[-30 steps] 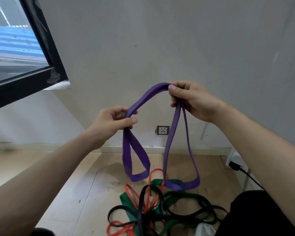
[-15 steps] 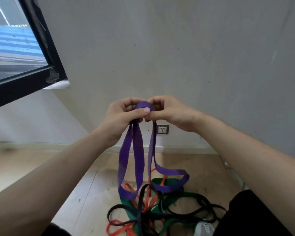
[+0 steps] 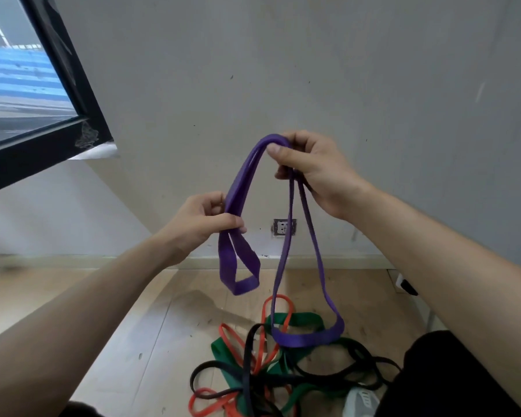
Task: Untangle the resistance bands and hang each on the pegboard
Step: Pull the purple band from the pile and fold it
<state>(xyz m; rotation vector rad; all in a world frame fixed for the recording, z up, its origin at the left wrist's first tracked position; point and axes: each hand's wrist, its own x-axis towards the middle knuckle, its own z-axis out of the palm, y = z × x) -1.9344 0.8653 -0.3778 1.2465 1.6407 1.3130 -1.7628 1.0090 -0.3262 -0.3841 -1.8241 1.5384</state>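
Now the purple band (image 3: 243, 182) spans two hands that met half a second ago and have since parted. The right hand (image 3: 313, 171) pinches the top fold, raised; the left hand (image 3: 199, 221) grips the doubled strap lower down. Two loops hang free, the longer dangling above the tangle of red, green and black bands (image 3: 283, 377) on the floor (image 3: 133, 326).
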